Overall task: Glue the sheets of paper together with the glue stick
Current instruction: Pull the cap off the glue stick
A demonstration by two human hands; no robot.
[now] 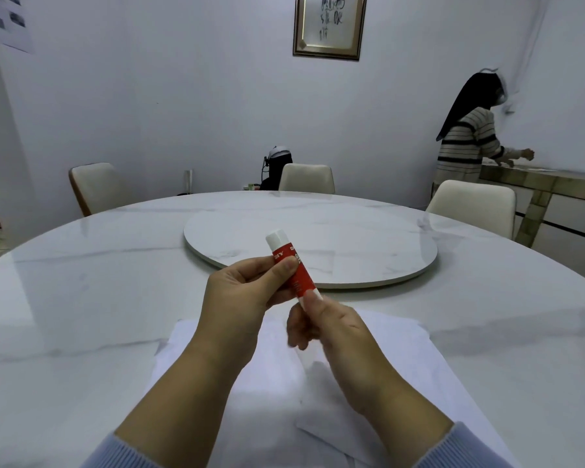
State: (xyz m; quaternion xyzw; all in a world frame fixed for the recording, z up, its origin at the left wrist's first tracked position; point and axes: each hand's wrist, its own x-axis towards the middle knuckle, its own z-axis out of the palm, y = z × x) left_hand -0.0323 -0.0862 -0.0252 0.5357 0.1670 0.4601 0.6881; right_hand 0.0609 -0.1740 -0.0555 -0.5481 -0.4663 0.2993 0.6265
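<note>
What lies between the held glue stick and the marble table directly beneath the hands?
Head view: white paper sheets lie on the table under the glue stick.

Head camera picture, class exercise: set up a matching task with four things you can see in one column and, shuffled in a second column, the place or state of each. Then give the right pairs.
Things
1. glue stick
2. sheets of paper
3. round turntable
4. framed calligraphy

Places or states
A. hanging on the far wall
B. lying flat on the table's near edge, under the hands
C. held up between the left hand and the right hand, cap on
D. resting on the middle of the marble table

Pairs: 1-C, 2-B, 3-D, 4-A
</note>
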